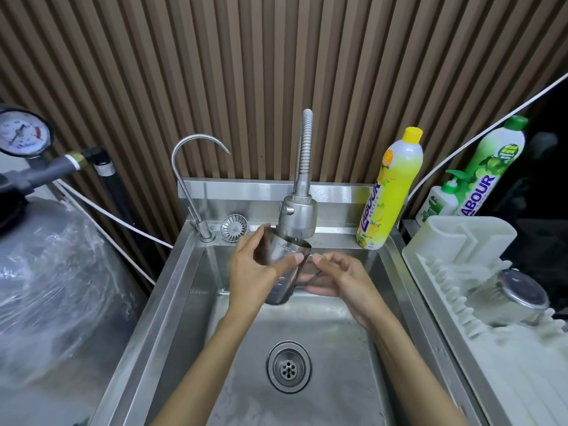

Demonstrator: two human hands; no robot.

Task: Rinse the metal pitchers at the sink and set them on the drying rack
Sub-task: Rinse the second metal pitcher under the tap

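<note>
left hand (pixel 249 272) tight around metal pitcher (pixel 283 287)

Seen from above: a person's left forearm (pixel 215 348) and right forearm (pixel 408 358), both slim and bare to the wrist. The left hand (pixel 249 272) and right hand (pixel 341 278) are bare, with short, plain fingernails (pixel 297 258).
</note>
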